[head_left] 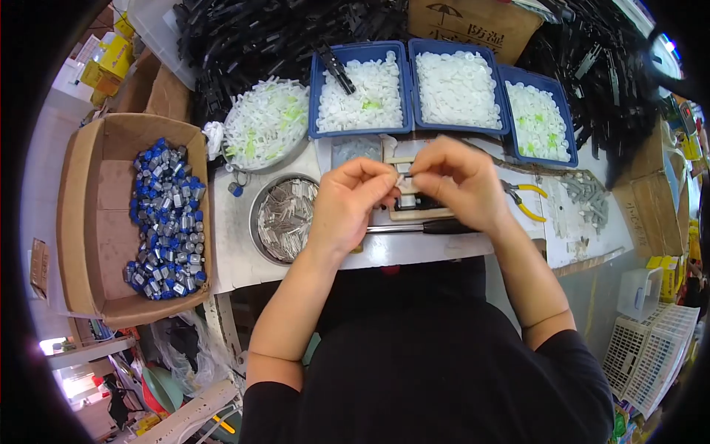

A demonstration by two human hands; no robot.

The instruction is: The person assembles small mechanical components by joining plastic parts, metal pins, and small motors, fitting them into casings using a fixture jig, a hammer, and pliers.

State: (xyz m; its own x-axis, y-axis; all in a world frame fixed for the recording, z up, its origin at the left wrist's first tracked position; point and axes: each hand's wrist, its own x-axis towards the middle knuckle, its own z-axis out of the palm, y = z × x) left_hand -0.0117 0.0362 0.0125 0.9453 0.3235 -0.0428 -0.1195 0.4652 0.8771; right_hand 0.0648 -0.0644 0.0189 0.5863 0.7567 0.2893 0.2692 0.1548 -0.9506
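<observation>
Over the middle of the worktable, my left hand (349, 201) and my right hand (467, 182) meet with thumbs and fingertips pinched together. A tiny pale piece seems to sit between the fingertips, too small and covered to name. Beneath them lies a fixture with cream-coloured bars (421, 214) and dark metal parts, partly hidden by my hands. A rod-like tool with a black handle (450, 226) lies along its near side. Left of my left hand is a round metal bowl (254, 222) of thin silvery metal pieces.
Blue trays (409, 89) of small white plastic parts stand behind, beside a round tray of white pieces (262, 122). A cardboard box (81, 222) holds blue-and-silver parts at left. Yellow-handled pliers (531, 205) and grey pieces (586, 198) lie right. Black parts (259, 37) heap at the back.
</observation>
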